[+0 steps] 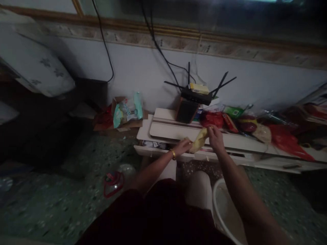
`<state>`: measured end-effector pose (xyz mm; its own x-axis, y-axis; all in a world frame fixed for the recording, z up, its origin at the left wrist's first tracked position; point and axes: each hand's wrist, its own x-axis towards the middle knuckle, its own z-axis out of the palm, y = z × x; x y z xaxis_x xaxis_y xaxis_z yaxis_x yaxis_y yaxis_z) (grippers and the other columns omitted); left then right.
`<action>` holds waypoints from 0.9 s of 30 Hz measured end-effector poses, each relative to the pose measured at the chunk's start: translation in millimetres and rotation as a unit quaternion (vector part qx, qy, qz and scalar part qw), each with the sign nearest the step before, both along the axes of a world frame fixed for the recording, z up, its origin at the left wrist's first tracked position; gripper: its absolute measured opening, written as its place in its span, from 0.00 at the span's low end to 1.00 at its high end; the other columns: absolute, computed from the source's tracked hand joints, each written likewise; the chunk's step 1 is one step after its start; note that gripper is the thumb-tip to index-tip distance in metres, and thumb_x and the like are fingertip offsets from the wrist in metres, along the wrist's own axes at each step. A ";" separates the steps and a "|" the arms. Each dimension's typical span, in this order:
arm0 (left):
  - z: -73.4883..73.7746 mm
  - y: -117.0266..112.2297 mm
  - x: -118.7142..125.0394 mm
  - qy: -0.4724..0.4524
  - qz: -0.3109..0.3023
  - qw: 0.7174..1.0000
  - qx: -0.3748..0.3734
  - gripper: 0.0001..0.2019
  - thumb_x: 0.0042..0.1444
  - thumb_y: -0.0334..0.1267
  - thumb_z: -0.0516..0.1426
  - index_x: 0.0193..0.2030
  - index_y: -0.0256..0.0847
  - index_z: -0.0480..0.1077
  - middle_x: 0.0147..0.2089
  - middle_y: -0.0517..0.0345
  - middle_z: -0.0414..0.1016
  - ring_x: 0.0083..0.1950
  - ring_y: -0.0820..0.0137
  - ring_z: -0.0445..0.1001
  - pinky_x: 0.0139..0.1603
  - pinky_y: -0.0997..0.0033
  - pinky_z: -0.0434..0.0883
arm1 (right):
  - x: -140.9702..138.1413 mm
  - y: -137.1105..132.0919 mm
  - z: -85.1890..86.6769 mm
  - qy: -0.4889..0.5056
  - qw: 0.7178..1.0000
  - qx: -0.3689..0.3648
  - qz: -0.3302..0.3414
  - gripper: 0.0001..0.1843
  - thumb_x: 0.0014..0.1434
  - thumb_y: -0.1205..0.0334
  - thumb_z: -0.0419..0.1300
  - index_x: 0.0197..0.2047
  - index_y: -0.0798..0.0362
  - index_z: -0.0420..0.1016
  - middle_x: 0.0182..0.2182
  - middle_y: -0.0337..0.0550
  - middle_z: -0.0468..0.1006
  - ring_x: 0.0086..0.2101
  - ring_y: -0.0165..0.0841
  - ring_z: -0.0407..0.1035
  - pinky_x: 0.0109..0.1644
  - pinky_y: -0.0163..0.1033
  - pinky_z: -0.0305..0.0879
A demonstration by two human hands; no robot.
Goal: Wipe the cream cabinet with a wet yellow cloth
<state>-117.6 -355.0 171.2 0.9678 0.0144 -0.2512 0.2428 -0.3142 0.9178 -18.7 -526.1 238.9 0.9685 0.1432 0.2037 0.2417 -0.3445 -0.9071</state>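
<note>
Both of my hands grip a yellow cloth (198, 141), stretched at a slant between them. My left hand (183, 146), with a gold bracelet at the wrist, pinches its lower end. The upper end is in my closed right hand (216, 136). Below the cloth, a drawer (165, 153) of the low white cabinet (163, 127) is pulled out, and some white cloth-like stuff (153, 144) shows in it. Behind my hands stands a dark speaker-like box (186, 110) with a black router (196, 96) on top.
Red plastic bags (283, 139) and packages crowd the cabinet's right side. A cardboard box (127, 124) with teal packages stands left of it. On the floor are a white bucket (227, 207) by my right leg and a clear container with a red handle (113, 183). Black cables (158, 47) hang down the wall.
</note>
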 end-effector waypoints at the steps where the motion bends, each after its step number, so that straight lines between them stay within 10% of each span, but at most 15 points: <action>1: 2.1 13.3 -5.0 -0.004 0.003 0.999 0.035 0.14 0.63 0.39 0.63 0.53 0.38 0.78 0.53 0.51 0.77 0.57 0.64 0.75 0.62 0.65 0.72 | 4.5 15.8 4.1 0.002 1.000 -0.001 0.031 0.31 0.59 0.32 0.53 0.40 0.53 0.77 0.33 0.46 0.77 0.32 0.35 0.68 0.37 0.40 0.66; 6: 23.8 84.6 -21.2 -0.021 0.061 0.978 0.200 0.11 0.57 0.45 0.69 0.38 0.40 0.80 0.66 0.48 0.70 0.69 0.55 0.67 0.73 0.56 0.65 | 32.5 73.3 17.0 0.017 0.993 -0.025 0.113 0.31 0.55 0.31 0.60 0.40 0.53 0.78 0.35 0.46 0.78 0.33 0.35 0.69 0.38 0.40 0.67; 12: 32.5 128.1 -34.1 -0.052 0.020 0.996 0.070 0.14 0.61 0.40 0.65 0.53 0.39 0.77 0.59 0.49 0.78 0.62 0.62 0.75 0.67 0.63 0.71 | 15.8 149.9 26.5 0.173 0.948 0.017 0.266 0.35 0.52 0.26 0.64 0.44 0.51 0.77 0.31 0.43 0.79 0.26 0.31 0.66 0.29 0.37 0.66; 16: 24.4 138.9 -34.6 -0.007 0.086 0.994 0.070 0.16 0.72 0.40 0.49 0.47 0.36 0.77 0.41 0.49 0.80 0.42 0.63 0.79 0.49 0.63 0.77 | 2.0 197.7 16.6 0.077 0.951 -0.009 0.299 0.37 0.60 0.25 0.57 0.46 0.52 0.80 0.40 0.47 0.82 0.34 0.33 0.72 0.37 0.38 0.71; 21: 15.7 197.6 -47.5 -0.059 0.205 0.933 0.289 0.11 0.70 0.37 0.52 0.44 0.40 0.77 0.49 0.46 0.79 0.55 0.58 0.75 0.63 0.59 0.70 | 33.9 241.6 -41.0 0.072 0.954 -0.045 0.288 0.42 0.62 0.27 0.54 0.56 0.57 0.79 0.42 0.51 0.82 0.34 0.35 0.73 0.40 0.41 0.72; 27: -36.6 272.3 -73.2 0.115 0.445 0.859 0.224 0.19 0.74 0.37 0.44 0.55 0.36 0.74 0.47 0.44 0.80 0.48 0.59 0.78 0.51 0.61 0.74 | 56.7 234.1 -155.6 -0.019 0.946 -0.158 0.281 0.30 0.66 0.42 0.49 0.48 0.58 0.83 0.51 0.59 0.82 0.49 0.44 0.76 0.58 0.53 0.73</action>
<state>-190.9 -82.7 134.6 0.4488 0.8685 -0.2104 0.7285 -0.2192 0.6490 38.0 -292.0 83.3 0.7143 0.6930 0.0980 0.4982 -0.4051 -0.7666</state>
